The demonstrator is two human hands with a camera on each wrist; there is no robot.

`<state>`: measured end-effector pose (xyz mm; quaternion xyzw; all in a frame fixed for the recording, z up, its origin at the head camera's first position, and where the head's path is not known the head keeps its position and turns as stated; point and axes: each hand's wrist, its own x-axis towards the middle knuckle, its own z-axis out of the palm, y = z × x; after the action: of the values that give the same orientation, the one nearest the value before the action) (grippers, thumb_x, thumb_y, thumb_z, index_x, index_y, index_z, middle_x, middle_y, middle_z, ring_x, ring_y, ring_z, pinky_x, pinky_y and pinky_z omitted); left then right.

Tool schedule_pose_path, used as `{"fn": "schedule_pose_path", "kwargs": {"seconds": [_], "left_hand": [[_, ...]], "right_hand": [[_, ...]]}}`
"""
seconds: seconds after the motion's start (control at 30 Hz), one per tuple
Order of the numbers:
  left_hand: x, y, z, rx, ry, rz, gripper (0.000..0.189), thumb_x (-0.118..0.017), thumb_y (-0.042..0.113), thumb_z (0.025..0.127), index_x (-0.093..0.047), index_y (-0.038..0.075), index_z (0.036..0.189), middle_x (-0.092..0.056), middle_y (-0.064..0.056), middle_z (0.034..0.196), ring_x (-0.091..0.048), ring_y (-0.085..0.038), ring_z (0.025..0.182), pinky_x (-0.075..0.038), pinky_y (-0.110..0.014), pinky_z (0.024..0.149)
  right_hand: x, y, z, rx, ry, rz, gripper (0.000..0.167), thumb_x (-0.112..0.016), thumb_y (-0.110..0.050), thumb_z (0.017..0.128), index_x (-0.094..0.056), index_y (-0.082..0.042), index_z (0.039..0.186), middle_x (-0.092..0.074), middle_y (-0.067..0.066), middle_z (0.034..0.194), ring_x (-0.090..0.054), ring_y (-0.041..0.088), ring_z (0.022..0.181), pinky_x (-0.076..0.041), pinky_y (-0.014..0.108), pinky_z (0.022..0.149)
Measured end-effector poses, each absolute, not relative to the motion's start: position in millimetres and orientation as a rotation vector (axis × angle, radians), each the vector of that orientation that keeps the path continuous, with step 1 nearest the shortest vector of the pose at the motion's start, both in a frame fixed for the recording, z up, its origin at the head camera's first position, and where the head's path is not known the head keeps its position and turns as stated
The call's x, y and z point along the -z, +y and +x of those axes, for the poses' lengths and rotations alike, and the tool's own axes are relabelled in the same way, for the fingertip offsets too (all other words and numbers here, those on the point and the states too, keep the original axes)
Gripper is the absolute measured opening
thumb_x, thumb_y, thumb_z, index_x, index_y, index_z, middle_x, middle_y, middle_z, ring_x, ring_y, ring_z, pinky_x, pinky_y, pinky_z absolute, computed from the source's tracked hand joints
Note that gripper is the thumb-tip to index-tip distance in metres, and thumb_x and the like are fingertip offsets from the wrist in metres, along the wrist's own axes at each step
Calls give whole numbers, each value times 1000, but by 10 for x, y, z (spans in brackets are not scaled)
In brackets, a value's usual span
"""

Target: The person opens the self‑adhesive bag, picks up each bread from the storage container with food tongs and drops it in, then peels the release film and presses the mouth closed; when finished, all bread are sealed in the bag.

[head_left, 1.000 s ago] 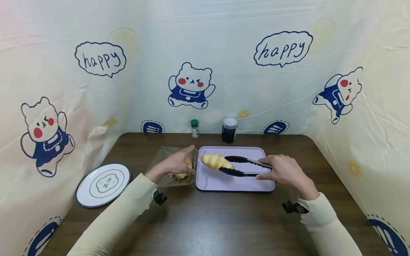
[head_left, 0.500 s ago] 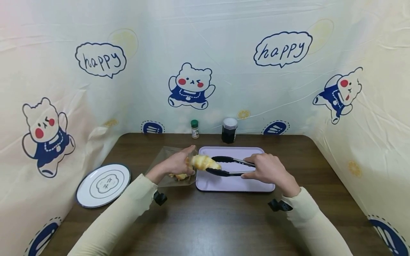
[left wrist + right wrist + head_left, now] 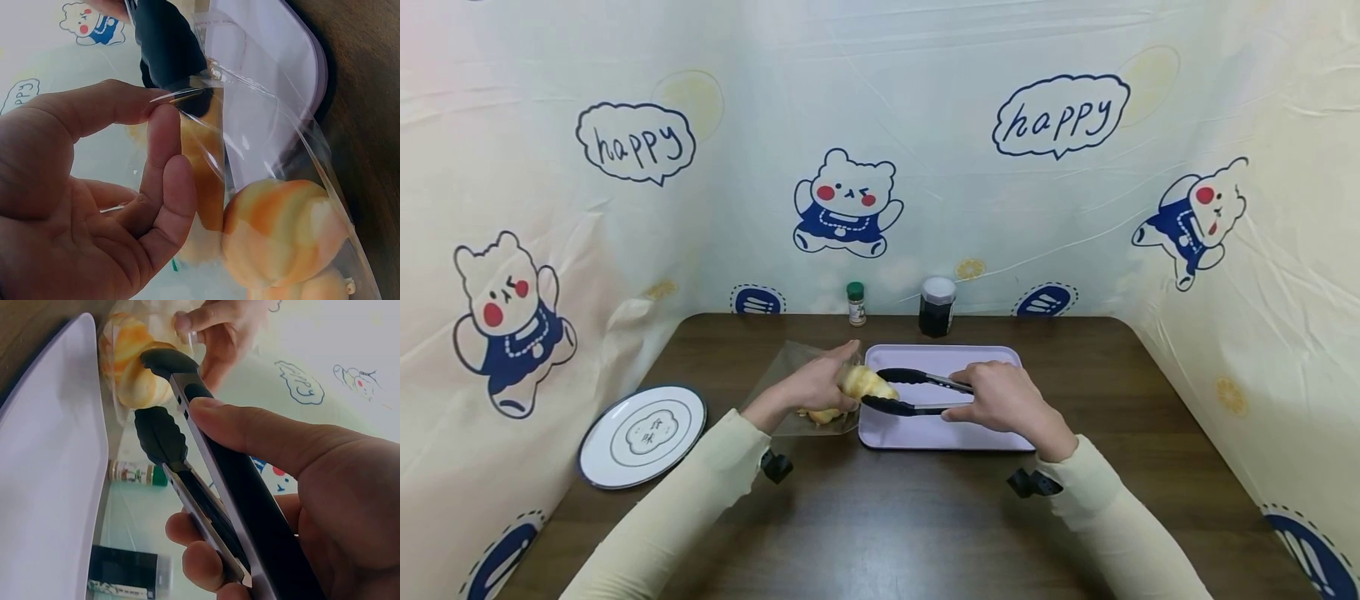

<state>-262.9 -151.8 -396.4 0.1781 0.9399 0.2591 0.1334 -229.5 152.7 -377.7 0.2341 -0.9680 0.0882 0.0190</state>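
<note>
My left hand point(image 3: 814, 385) pinches the rim of a clear plastic bag point(image 3: 775, 375) between thumb and fingers, left of the lilac tray point(image 3: 955, 433). Inside the bag, yellow-orange bread rolls point(image 3: 281, 237) show in the left wrist view. My right hand point(image 3: 1007, 398) grips black-tipped metal tongs point(image 3: 917, 409) around their arms. Between the tong heads is a striped croissant-shaped bread roll point(image 3: 865, 382), its far end at the bag's mouth beside the left fingers. Seen from the left wrist, that roll point(image 3: 206, 175) shows through the plastic.
A white, dark-rimmed plate point(image 3: 617, 442) lies at the left of the brown wooden table point(image 3: 887, 517). Behind the tray stand a green-capped small bottle point(image 3: 856, 304) and a dark jar with a pale lid point(image 3: 937, 308). Printed cloth surrounds the table's back and sides.
My right hand has moved left with the tongs, carrying the bread roll from over the tray to the bag's mouth. The left hand stays at the bag's rim.
</note>
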Motion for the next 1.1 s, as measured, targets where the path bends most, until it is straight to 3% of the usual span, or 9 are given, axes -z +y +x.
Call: {"fn": "schedule_pose_path", "kwargs": {"seconds": [0.5, 0.77, 1.1], "left_hand": [[3960, -1529, -2630, -725, 2759, 526, 108, -81, 17, 77, -13, 7, 161, -14, -14, 168, -29, -37, 150, -31, -53, 119], [3961, -1524, -2630, -700, 2777, 521, 109, -82, 18, 76, -13, 6, 160, -15, -14, 168, -31, -38, 148, -35, -53, 117], [3951, -1481, -2612, -646, 2768, 448, 108, -82, 22, 77, -16, 13, 161, -22, -10, 167, -43, -35, 142, -37, -57, 114]], "right_hand": [[3808, 1396, -2303, -334, -3070, 674, 53, -82, -54, 75, -76, -16, 112, -74, 2, 93, -55, 16, 72, -42, 30, 57], [3819, 1376, -2284, -344, -3053, 672, 54, -81, -54, 75, -76, -14, 112, -75, 3, 97, -57, 16, 74, -46, 30, 60], [3891, 1320, -2299, -335, -3071, 669, 51, -81, -54, 75, -76, -13, 106, -69, 0, 83, -53, 16, 68, -42, 29, 55]]}}
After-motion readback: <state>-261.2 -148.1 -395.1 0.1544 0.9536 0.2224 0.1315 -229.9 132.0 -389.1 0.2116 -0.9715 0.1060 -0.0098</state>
